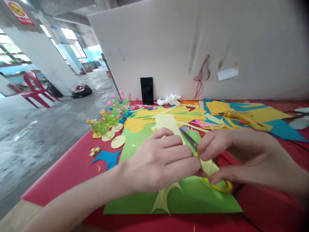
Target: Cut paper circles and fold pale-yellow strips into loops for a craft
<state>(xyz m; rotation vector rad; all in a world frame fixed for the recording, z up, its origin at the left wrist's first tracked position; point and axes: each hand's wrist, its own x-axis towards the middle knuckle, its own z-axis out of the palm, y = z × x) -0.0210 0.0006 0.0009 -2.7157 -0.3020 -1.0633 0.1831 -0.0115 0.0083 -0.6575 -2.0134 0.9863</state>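
Observation:
My right hand (241,154) pinches a small folded piece of pale yellow paper (209,168) between thumb and fingers. Curled beside it, my left hand (164,161) meets the paper's left side with its fingertips, which are partly hidden. Beneath both hands lies a pair of scissors with yellow handles (226,189), blades pointing up and left. They rest on a green sheet (202,196). A pale yellow paper strip (167,121) lies behind my left hand, and curved paper scraps (162,201) are in front of it.
Paper flowers (113,112), pale paper discs (118,141) and a blue cutout (107,158) sit at the left. A yellow glue gun (246,119) lies right, on blue and yellow paper. A black phone (147,91) leans against the white board (169,48).

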